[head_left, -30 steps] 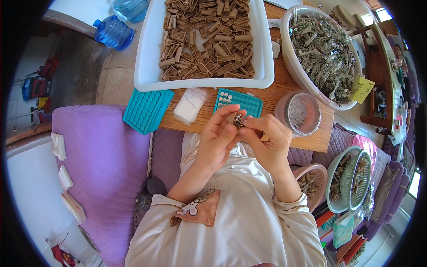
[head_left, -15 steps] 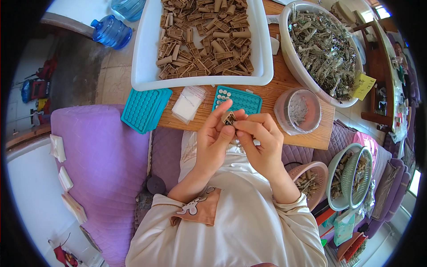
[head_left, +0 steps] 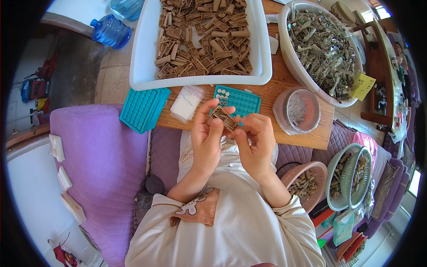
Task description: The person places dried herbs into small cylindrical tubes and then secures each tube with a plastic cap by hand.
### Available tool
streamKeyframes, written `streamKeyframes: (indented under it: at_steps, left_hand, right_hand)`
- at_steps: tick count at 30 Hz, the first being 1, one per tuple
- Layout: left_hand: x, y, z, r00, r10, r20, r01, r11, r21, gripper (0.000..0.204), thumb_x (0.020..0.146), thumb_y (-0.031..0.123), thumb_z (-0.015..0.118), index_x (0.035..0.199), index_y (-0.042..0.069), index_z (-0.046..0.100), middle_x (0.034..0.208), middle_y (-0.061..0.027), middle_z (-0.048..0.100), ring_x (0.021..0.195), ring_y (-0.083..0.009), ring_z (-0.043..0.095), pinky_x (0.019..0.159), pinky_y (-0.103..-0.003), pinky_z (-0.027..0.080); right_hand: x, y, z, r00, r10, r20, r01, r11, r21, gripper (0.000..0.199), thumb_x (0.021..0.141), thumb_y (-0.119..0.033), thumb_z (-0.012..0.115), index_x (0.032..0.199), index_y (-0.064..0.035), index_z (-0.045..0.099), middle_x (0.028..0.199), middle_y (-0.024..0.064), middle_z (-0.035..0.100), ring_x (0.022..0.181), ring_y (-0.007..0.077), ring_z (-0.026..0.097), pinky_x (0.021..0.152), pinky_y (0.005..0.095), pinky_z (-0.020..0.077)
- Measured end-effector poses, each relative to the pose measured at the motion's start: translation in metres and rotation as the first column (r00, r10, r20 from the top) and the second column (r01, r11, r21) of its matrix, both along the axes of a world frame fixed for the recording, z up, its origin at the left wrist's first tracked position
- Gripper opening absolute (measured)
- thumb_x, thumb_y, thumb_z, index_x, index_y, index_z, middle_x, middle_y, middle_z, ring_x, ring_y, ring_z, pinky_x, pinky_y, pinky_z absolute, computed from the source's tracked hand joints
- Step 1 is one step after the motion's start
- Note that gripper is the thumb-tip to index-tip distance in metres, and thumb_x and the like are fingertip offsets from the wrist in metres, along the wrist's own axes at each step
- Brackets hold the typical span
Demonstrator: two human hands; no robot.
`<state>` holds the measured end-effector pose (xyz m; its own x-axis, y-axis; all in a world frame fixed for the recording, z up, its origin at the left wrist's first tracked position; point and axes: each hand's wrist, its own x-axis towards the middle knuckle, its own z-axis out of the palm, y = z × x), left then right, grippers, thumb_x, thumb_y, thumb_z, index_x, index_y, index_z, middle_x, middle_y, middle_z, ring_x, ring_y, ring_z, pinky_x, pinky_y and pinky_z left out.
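Above my lap, my left hand [head_left: 207, 144] grips a small brown plastic housing [head_left: 223, 117] between thumb and fingers. Its open side is turned up, and dark and pale parts show inside, too small to name. My right hand [head_left: 257, 144] is closed at the lower right end of the housing, thumb and forefinger pinching there; any small part between them is hidden. Just behind my hands lies a teal tray [head_left: 244, 101] of round pockets, with several white round pieces at its left side.
A white tub [head_left: 202, 82] of brown housings stands at the back, beside an oval basin [head_left: 293, 62] of clear-wrapped parts. On the table are stacked teal trays [head_left: 144, 111], clear plastic bags [head_left: 187, 104] and a round container [head_left: 280, 111] of white pieces. Baskets [head_left: 318, 167] stand at right.
The brown housing has turned from end-on to open side up. My right fingers have shifted to its lower right end, and both hands have come slightly left.
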<state>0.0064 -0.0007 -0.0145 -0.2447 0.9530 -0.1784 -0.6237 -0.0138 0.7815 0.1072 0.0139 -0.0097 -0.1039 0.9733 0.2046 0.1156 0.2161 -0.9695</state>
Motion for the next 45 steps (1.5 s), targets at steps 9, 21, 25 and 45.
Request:
streamKeyframes:
  at_steps: [9, 21, 25, 45]
  left_hand:
    - [-0.004, -0.001, -0.009, 0.993, -0.101, 0.057, 0.101, 0.995, 0.012, 0.031, 0.087, 0.017, 0.047, 0.114, 0.005, 0.038, 0.102, -0.0114, 0.055, 0.083, -0.0128, 0.057, 0.057, -0.018, 0.046]
    - [-0.008, 0.001, -0.009, 0.921, -0.091, 0.380, 0.113, 0.993, -0.035, 0.030, 0.088, 0.014, 0.043, 0.115, 0.006, 0.036, 0.107, -0.0124, 0.050, 0.092, -0.0216, 0.056, 0.071, -0.031, 0.054]
    - [-0.017, 0.003, -0.016, 0.793, -0.189, 0.579, 0.267, 0.962, -0.052, 0.030, 0.088, 0.015, 0.043, 0.115, 0.006, 0.037, 0.105, -0.0116, 0.050, 0.092, -0.0221, 0.056, 0.073, -0.032, 0.053]
    - [-0.002, -0.021, -0.022, 0.967, -0.190, -0.169, 0.173, 0.979, -0.110, 0.028, 0.086, 0.005, 0.043, 0.114, 0.001, 0.042, 0.107, -0.0107, 0.052, 0.096, -0.0161, 0.052, 0.082, -0.026, 0.043]
  right_hand:
    - [0.008, 0.000, -0.001, 0.988, 0.005, 0.154, -0.016, 0.997, 0.075, 0.021, 0.072, 0.009, 0.055, 0.090, 0.0011, 0.051, 0.088, 0.0118, 0.049, 0.067, 0.0185, 0.055, 0.055, 0.0257, 0.0484]
    - [0.014, 0.014, 0.013, 0.963, 0.189, 0.191, -0.165, 0.977, -0.133, 0.042, 0.068, 0.014, 0.050, 0.106, -0.0016, 0.045, 0.108, 0.0161, 0.043, 0.080, 0.0288, 0.055, 0.062, 0.0293, 0.0496]
    - [0.015, 0.019, 0.020, 0.840, 0.337, 0.426, -0.350, 0.935, -0.051, 0.047, 0.067, 0.012, 0.050, 0.111, -0.0031, 0.043, 0.111, 0.0153, 0.043, 0.084, 0.0304, 0.054, 0.066, 0.0324, 0.0484]
    - [0.005, 0.013, -0.011, 0.946, 0.323, 0.013, -0.301, 0.895, -0.330, 0.048, 0.069, 0.008, 0.052, 0.114, -0.0044, 0.042, 0.086, 0.0111, 0.056, 0.074, 0.0178, 0.058, 0.068, 0.0275, 0.0484]
